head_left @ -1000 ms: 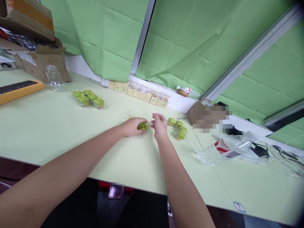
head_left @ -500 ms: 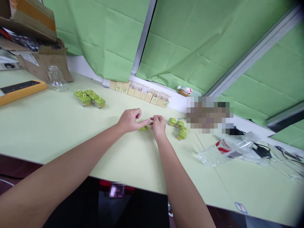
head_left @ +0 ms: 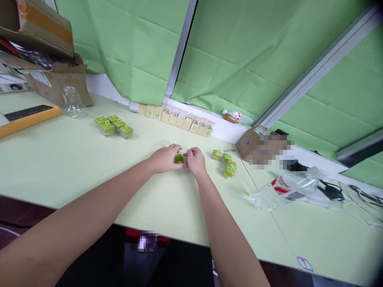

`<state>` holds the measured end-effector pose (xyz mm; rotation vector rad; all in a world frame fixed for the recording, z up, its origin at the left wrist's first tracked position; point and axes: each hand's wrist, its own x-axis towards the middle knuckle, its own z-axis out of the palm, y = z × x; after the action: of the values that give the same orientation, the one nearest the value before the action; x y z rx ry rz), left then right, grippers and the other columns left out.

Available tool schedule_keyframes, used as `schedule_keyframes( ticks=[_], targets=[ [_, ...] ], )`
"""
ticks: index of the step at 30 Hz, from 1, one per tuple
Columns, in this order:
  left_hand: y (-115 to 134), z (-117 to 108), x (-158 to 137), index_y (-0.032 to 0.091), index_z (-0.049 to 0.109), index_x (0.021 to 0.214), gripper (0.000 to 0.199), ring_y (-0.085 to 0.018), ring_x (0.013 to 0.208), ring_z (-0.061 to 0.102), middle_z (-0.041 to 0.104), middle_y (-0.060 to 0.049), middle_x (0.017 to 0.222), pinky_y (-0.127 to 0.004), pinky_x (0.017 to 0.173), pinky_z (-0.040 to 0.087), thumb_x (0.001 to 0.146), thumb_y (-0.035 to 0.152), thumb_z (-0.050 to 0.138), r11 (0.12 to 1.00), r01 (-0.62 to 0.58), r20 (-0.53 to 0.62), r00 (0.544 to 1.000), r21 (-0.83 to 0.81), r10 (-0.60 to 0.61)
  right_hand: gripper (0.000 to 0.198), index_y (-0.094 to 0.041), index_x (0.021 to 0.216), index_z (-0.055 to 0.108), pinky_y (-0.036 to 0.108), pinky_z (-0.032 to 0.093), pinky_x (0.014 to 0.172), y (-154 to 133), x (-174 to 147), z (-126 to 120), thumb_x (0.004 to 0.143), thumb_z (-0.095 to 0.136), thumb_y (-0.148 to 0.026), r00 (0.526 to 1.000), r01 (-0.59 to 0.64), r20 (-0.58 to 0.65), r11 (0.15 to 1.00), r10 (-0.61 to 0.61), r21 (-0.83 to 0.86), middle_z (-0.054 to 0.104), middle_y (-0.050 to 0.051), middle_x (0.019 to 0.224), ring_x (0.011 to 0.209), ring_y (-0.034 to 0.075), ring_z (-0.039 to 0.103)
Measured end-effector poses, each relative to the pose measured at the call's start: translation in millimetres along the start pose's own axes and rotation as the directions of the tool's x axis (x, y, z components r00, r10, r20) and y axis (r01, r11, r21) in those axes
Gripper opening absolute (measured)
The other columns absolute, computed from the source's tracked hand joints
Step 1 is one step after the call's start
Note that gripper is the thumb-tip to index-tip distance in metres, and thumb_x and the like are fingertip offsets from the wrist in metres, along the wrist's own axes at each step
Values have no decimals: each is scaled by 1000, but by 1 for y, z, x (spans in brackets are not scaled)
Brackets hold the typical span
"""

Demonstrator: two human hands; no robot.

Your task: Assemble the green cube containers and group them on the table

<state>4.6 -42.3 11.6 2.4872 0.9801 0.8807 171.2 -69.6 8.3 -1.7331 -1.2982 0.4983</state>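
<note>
My left hand (head_left: 165, 158) curls around a small green hollow piece (head_left: 179, 158), thumb in front and fingers behind it. Just to the right, the fingers of my right hand (head_left: 195, 160) are pinched together at the green piece's side. A tiny pale yellow bit, perhaps a loop (head_left: 186, 150), shows at its fingertips. Behind my left hand lies a clear plastic piece (head_left: 164, 143). Several green-lidded little containers (head_left: 229, 171) with yellow loops stand to the right of my hands. Another group of the same containers (head_left: 107, 128) sits at the left.
Small cardboard boxes (head_left: 176, 118) line the table's back edge. A large clear bottle (head_left: 278, 189) lies at the right, near black cables (head_left: 330, 190). A brown carton (head_left: 249, 143) stands behind it. At the left are a clear jar-like container (head_left: 72, 103) and an orange-and-black device (head_left: 30, 117).
My left hand has turned from a pointing pose to wrap the green piece, which shows more now. My right hand has shifted slightly left and down. The clear piece behind has come into view.
</note>
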Motion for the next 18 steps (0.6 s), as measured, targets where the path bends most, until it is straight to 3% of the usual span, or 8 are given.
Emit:
schedule_keyframes(
  ticks=[3,5,10,14,18],
  targets=[
    [-2,5,1,22,64,101,41,-26,84,64,68,-9,101,-31,63,41,76,54,66,1000,-24,129,991,-9,25,10,-24,87,53,25,45,55,-1,-1,1,87,46,-31,999,-6,40,1000,5,28,71,-2,82,49,12,58],
    [-3,7,3,22,65,93,33,-26,82,64,68,-8,94,-32,64,42,76,51,67,998,-39,147,988,-45,45,10,-23,86,53,24,44,54,-1,-2,1,86,47,-32,999,16,36,999,-17,30,70,-3,78,49,12,59],
    [-5,4,9,22,68,95,39,-27,87,63,67,-7,94,-34,72,46,70,51,74,1000,-5,38,999,-10,6,15,-23,85,58,24,46,54,-7,-3,-1,84,52,-37,996,87,-22,984,-85,155,69,-2,75,52,12,59],
    [-8,4,12,22,67,108,41,-24,95,63,65,-7,105,-35,85,49,72,41,75,997,-15,-108,994,-72,7,17,-21,82,64,24,49,58,-12,-4,-3,80,59,-37,985,171,-64,952,-160,253,68,-1,72,70,17,66],
    [-12,8,13,23,66,111,40,-22,96,62,60,-6,107,-36,91,50,72,27,75,993,2,-203,979,-119,-27,20,-21,81,68,25,49,57,-14,-8,-2,80,60,-38,981,193,-48,958,-187,212,69,0,72,63,16,63]
  ],
)
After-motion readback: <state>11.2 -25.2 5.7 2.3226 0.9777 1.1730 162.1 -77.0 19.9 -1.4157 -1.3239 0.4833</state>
